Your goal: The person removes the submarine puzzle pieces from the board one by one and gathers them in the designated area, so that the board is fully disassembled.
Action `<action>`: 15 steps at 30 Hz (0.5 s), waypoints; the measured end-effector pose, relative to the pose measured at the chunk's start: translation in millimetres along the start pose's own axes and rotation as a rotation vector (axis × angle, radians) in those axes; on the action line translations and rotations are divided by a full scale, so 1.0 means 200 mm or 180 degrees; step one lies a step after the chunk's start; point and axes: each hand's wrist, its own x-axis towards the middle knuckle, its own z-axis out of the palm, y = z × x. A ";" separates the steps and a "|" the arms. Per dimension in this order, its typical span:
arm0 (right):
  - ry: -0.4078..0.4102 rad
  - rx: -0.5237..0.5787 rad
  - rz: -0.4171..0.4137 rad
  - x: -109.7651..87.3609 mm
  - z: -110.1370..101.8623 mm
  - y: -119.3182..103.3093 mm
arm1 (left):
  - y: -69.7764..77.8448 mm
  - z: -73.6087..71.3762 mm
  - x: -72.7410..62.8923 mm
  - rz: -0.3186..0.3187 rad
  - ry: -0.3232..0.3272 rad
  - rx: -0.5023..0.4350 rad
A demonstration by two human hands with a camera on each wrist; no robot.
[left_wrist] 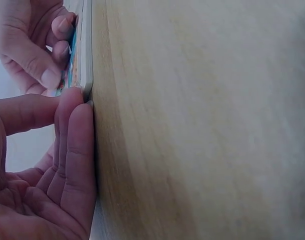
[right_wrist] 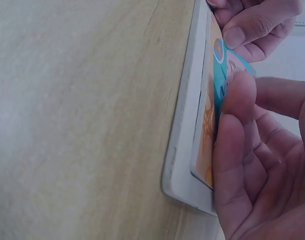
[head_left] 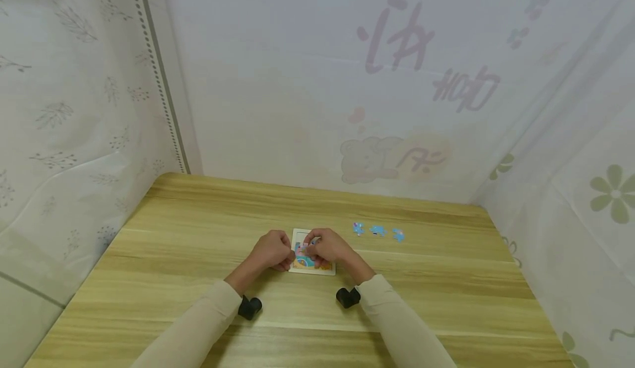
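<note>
A small jigsaw puzzle in a cream tray (head_left: pixel 325 272) lies flat on the table, with a colourful picture showing orange and teal parts. My left hand (head_left: pixel 274 250) is at the tray's left edge; its curled fingers and thumb grip there by the corner. Over the picture, my right hand (head_left: pixel 324 246) pinches a pink and teal puzzle piece (right_wrist: pixel 238 61), which stands tilted up from the picture in the right wrist view. The left thumb is close to that piece in the same view; whether it touches cannot be told. Fingers hide much of the picture.
Three loose blue puzzle pieces (head_left: pixel 378 230) lie in a row to the right of the tray. The wooden table (head_left: pixel 208 208) meets a pale printed cloth (head_left: pixel 278 109) at the back. Black wrist devices (head_left: pixel 348 297) sit at both cuffs.
</note>
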 end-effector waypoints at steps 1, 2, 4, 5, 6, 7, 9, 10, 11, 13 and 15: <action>-0.0006 0.0034 0.0000 0.00 0.00 0.00 | 0.00 0.00 0.00 -0.0013 -0.0002 -0.0009; -0.0011 0.0058 0.0011 0.00 0.00 0.01 | 0.00 0.00 0.00 -0.0021 -0.0001 -0.0010; -0.0031 0.0105 0.0033 0.00 0.00 0.01 | 0.00 0.00 0.00 -0.0036 0.0002 0.0004; -0.0043 0.0125 0.0043 0.00 -0.01 0.01 | -0.01 0.00 0.01 -0.0039 0.0008 0.0011; -0.0052 0.0150 0.0051 0.00 -0.01 0.01 | -0.01 0.00 0.01 -0.0046 0.0008 0.0019; -0.0061 0.0166 0.0050 0.00 -0.01 0.02 | -0.01 0.00 0.01 -0.0054 0.0014 0.0020; -0.0081 0.0199 0.0070 0.00 -0.02 0.02 | -0.01 0.01 0.02 -0.0056 0.0024 0.0030; -0.0088 0.0198 0.0073 0.00 -0.02 0.02 | -0.01 0.01 0.02 -0.0053 0.0027 0.0035; -0.0092 0.0196 0.0078 0.00 -0.02 0.02 | -0.01 0.01 0.02 -0.0044 0.0028 0.0044; -0.0097 0.0176 0.0095 0.00 -0.03 0.01 | -0.01 0.00 0.02 -0.0042 0.0025 0.0048; -0.0105 0.0157 0.0117 0.00 -0.03 0.01 | 0.00 0.00 0.02 -0.0041 0.0012 0.0065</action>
